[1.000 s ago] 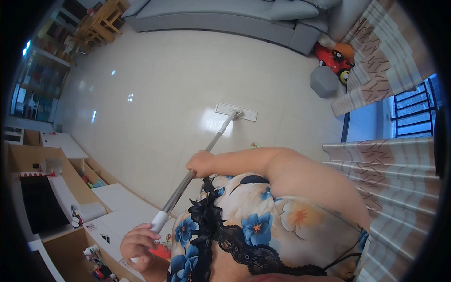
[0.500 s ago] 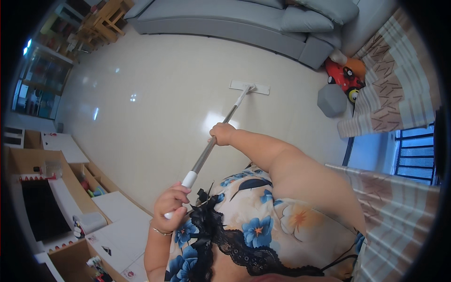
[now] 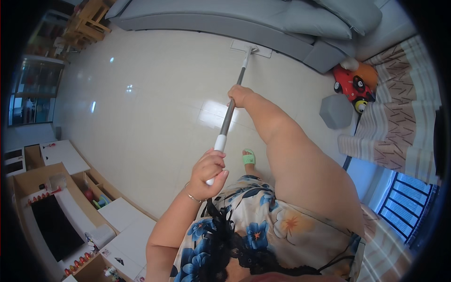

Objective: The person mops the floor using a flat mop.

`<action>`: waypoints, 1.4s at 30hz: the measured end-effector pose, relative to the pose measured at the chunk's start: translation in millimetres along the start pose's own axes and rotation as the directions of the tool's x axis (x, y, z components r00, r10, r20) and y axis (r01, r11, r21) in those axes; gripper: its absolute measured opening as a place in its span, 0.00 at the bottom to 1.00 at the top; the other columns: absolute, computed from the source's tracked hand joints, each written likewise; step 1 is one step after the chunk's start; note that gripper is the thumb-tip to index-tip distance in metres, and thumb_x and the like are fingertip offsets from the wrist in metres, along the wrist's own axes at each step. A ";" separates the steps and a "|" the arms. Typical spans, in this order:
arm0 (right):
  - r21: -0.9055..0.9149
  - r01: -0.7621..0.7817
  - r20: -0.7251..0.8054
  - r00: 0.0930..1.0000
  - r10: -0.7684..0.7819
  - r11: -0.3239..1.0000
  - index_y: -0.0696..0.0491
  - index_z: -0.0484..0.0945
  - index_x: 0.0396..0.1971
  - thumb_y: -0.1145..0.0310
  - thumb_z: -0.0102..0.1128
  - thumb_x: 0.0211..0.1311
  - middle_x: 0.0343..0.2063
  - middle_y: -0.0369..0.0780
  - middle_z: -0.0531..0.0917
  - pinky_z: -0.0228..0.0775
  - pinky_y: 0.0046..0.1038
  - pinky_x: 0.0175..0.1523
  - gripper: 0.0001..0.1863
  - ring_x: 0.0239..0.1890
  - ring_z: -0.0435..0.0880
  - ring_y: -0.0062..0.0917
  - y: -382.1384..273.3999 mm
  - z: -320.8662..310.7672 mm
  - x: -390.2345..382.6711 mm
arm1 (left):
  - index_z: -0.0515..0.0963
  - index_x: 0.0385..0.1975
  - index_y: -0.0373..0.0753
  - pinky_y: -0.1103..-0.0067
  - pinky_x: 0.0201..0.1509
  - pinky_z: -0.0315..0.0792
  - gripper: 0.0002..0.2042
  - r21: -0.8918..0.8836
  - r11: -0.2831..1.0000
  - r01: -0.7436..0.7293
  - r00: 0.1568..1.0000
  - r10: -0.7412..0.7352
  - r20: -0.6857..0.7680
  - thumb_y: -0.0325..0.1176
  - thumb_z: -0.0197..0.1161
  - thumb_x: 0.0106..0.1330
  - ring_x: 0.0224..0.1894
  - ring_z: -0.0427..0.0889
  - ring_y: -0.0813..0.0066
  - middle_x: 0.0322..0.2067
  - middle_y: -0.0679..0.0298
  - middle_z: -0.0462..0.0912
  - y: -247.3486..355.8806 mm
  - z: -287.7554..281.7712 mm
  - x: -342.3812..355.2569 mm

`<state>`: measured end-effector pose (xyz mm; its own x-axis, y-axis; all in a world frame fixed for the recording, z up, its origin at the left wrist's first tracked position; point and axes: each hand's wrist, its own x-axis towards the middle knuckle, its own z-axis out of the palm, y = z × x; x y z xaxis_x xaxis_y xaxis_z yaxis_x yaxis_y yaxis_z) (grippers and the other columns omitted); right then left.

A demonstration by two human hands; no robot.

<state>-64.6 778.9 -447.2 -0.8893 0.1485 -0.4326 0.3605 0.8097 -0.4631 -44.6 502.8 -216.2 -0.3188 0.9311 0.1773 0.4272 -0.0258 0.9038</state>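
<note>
A flat mop (image 3: 227, 120) with a metal pole stretches away from me across the shiny pale floor. Wrapped round the white grip at its near end is my left hand (image 3: 209, 170), with a bracelet at the wrist. Farther up, my right hand (image 3: 238, 96) is closed round the metal pole, that arm reaching forward. The white rectangular mop head (image 3: 263, 51) lies flat on the floor, close to the front base of the grey sofa (image 3: 206, 24).
A grey hexagonal stool (image 3: 336, 112) and a red toy car (image 3: 350, 81) stand at the right beside striped curtains (image 3: 394, 94). White and wooden cabinets (image 3: 123, 220) line the left. My foot in a green slipper (image 3: 249, 157) shows below the pole. Wooden chairs (image 3: 89, 23) stand far left.
The mop head has slid forward over the floor to the sofa's base. Both hands have moved forward with the pole, still holding it. A slippered foot has come into view.
</note>
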 end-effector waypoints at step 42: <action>0.398 0.860 0.652 -0.021 -0.758 0.319 0.47 0.81 0.27 0.53 0.61 0.46 0.27 0.41 0.83 0.73 0.40 0.40 0.14 0.35 0.82 0.40 -580.8 295.3 -406.1 | 0.68 0.09 0.47 0.67 0.52 0.71 0.14 0.020 0.926 0.377 0.719 -0.280 -0.636 0.37 0.60 0.56 0.24 0.81 0.70 0.15 0.70 0.77 454.6 -5.6 -611.1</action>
<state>170.3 80.7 -231.0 -0.0713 -0.9869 -0.1445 -0.5376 0.1600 -0.8279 339.6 -80.0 88.5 -0.8868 0.4457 0.1226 0.2920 0.3345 0.8960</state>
